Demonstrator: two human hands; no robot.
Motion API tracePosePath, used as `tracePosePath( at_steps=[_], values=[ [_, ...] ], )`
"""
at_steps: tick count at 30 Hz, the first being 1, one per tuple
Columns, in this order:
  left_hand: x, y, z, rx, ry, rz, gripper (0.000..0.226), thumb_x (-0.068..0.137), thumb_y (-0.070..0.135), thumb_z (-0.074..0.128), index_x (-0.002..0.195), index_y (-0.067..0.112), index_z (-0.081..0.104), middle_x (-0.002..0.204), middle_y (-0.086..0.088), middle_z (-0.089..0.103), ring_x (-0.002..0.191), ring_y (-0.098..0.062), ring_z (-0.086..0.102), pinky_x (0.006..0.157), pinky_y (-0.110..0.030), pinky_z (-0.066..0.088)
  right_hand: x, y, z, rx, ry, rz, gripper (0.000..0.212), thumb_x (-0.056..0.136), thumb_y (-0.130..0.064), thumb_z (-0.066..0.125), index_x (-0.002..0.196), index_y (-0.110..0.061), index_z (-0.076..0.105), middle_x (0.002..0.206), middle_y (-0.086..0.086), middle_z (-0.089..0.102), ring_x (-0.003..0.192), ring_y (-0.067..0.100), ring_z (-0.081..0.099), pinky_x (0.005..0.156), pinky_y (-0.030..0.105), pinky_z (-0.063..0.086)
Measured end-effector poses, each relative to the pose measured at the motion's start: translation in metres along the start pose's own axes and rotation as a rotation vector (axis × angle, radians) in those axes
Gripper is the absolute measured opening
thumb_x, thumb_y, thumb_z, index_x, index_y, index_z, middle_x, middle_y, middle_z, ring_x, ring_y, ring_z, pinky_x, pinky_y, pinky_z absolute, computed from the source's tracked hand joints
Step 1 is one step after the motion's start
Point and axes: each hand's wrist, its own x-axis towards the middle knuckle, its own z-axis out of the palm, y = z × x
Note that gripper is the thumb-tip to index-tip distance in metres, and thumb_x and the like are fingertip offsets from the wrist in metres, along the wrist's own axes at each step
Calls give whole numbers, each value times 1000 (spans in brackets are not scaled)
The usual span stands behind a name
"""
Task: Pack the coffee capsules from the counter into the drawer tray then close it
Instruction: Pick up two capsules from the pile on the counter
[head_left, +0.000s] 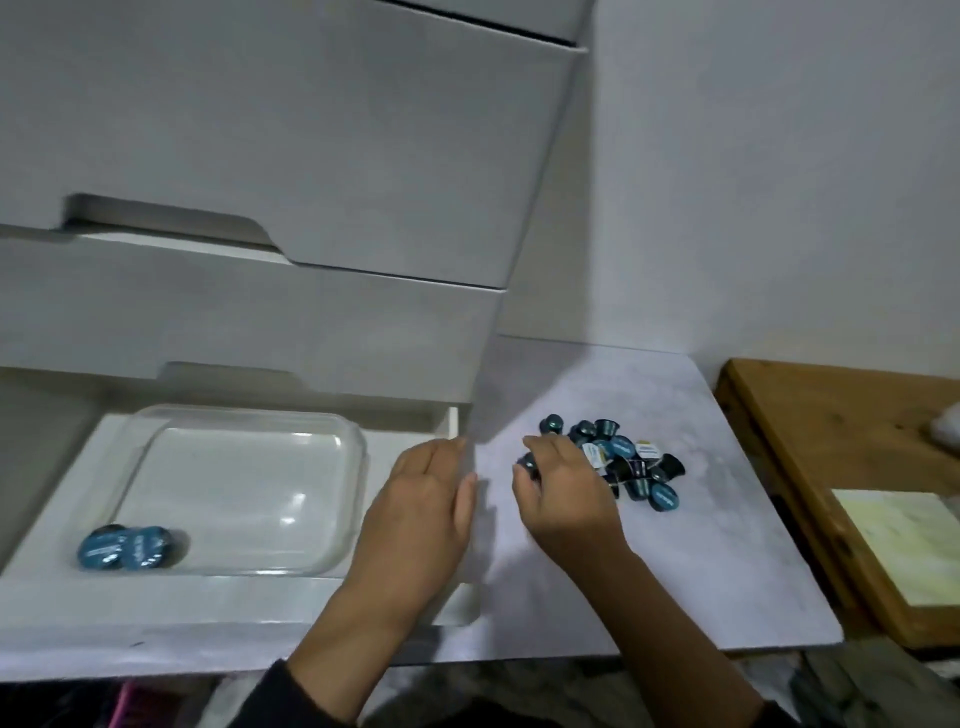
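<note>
Drawer (395, 597) is pulled open on the left, w/ a clear plastic tray (249, 488) sitting inside it. Two blue-lidded capsules (127, 548) already in the tray, near-left corner, touching each other. Rest of the tray is bare.

The main pile of capsules (628, 462) is on the pale marble-look counter (701, 561) to the right of the drawer, all bunched up, some lid-up, some on their sides. Mostly dark bodies w/ blue lids, a couple white/yellow lids mixed in.

Right hand (563, 493) is at the left edge of the pile, fingers curled around one dark capsule (530, 462), pinched btwn thumb and fingertips. Left hand (421, 519) hovers flat over the right wall of the drawer, fingers straight and together, not holding anything.

Above the drawer are two more white drawer fronts (260, 322), closed. Far right there's a wooden board (810, 457) w/ a pale sheet (909, 545) lying on it.
</note>
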Motion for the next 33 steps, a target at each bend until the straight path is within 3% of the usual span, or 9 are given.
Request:
tracePosePath(
  at_steps=[5, 8, 10, 13, 16, 21, 26, 30, 33],
  values=[
    [-5, 62, 66, -78, -55, 9, 37, 95, 29, 44, 131, 23, 48, 132, 4, 54, 120, -11, 49, 100, -19, 35, -17, 88, -10, -76, -140, 60, 28, 89, -17, 48, 114, -8, 59, 113, 9, 59, 103, 27, 57, 84, 30, 46],
    [-5, 72, 109, -96, -156, -10, 28, 93, 20, 47, 118, 18, 58, 119, -1, 62, 110, -15, 55, 93, -23, 41, -29, 120, -10, -11, -140, 46, 10, 70, 3, 63, 78, 0, 67, 86, 12, 68, 75, 27, 65, 59, 23, 50],
    [-1, 69, 135, -83, -228, -47, 28, 91, 16, 47, 115, 14, 60, 115, -6, 63, 105, -19, 57, 91, -27, 43, -35, 147, 5, -13, -146, -21, 18, 51, 11, 73, 62, -1, 65, 67, 12, 67, 58, 25, 63, 46, 22, 47],
    [8, 63, 165, -66, -296, -104, 28, 87, 12, 48, 113, 10, 60, 114, -10, 63, 102, -24, 58, 89, -31, 45, -39, 171, 23, -25, -190, 5, 12, 64, 2, 64, 74, -3, 67, 71, 11, 67, 53, 24, 61, 45, 21, 47],
    [13, 56, 192, -40, -297, -109, 27, 82, 14, 50, 107, 18, 61, 109, -3, 65, 100, -20, 58, 83, -24, 44, -37, 185, 37, 40, -184, 27, 18, 73, -8, 53, 83, -8, 68, 78, 10, 66, 55, 25, 61, 46, 23, 50],
    [15, 56, 215, -120, -233, -152, 39, 83, 15, 59, 122, 22, 55, 117, 0, 63, 107, -17, 56, 86, -15, 34, -36, 197, 49, 167, -234, 64, 32, 77, -21, 45, 96, -11, 68, 87, 12, 64, 67, 31, 63, 54, 36, 56],
    [21, 61, 228, -167, -197, -190, 23, 84, 22, 61, 107, 21, 58, 104, 2, 64, 95, -14, 53, 75, -18, 34, -38, 201, 50, 214, -256, 105, 21, 77, -12, 52, 89, -5, 68, 81, 17, 63, 67, 33, 62, 60, 39, 55],
    [23, 61, 234, -202, -165, -216, 20, 83, 24, 61, 102, 20, 58, 96, 0, 64, 82, -10, 50, 71, -18, 35, -38, 205, 47, 237, -276, 142, 19, 76, 0, 60, 92, -4, 69, 93, 18, 65, 83, 32, 63, 74, 33, 51],
    [23, 64, 233, -299, -127, -294, 17, 83, 23, 62, 100, 19, 61, 92, -1, 67, 82, -13, 58, 74, -23, 44, -36, 211, 45, 279, -265, 160, 17, 81, -5, 57, 92, -5, 70, 99, 14, 64, 90, 22, 59, 78, 21, 43]
  ],
)
